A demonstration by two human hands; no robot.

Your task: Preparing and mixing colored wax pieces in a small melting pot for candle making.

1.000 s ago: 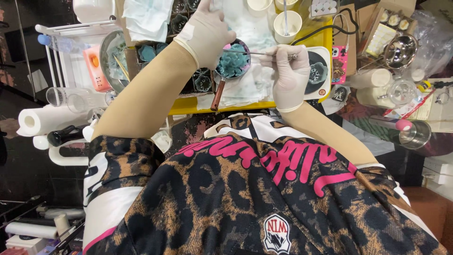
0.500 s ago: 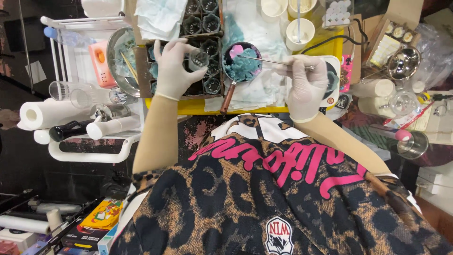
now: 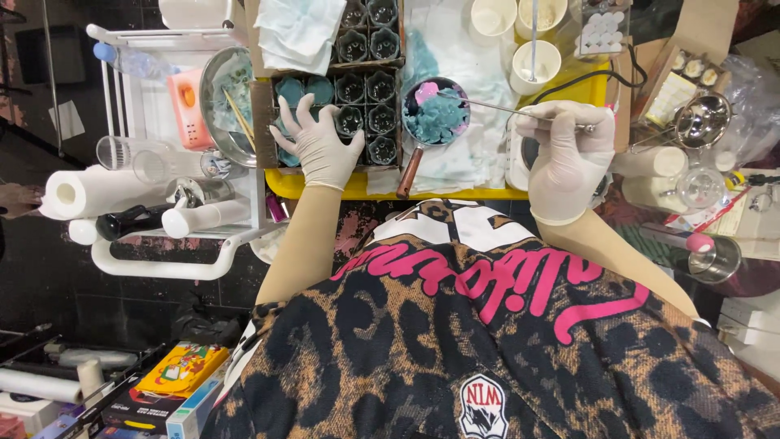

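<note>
I look down at my two gloved hands over a crowded table: my left hand (image 3: 321,146) rests spread and released on a tray of dark flower-shaped moulds (image 3: 367,81), fingers splayed across the cups, grasping nothing, seemingly to steady the tray. My right hand (image 3: 567,154) is clenched on a thin metal rod (image 3: 508,108), held level so its tip reaches left into a small pan (image 3: 436,114) of blue-green pieces with a pink lump at the rim. The pan sits on stained cloth just right of the moulds, its brown handle pointing back toward me, within easy reach of both hands. White cups (image 3: 536,65), one with a stick standing in it, stand just beyond the pan. A white rack (image 3: 175,211) to my left holds a paper roll (image 3: 81,193) and jars, kept off the working area. The yellow table edge (image 3: 357,187) borders the tray
</note>
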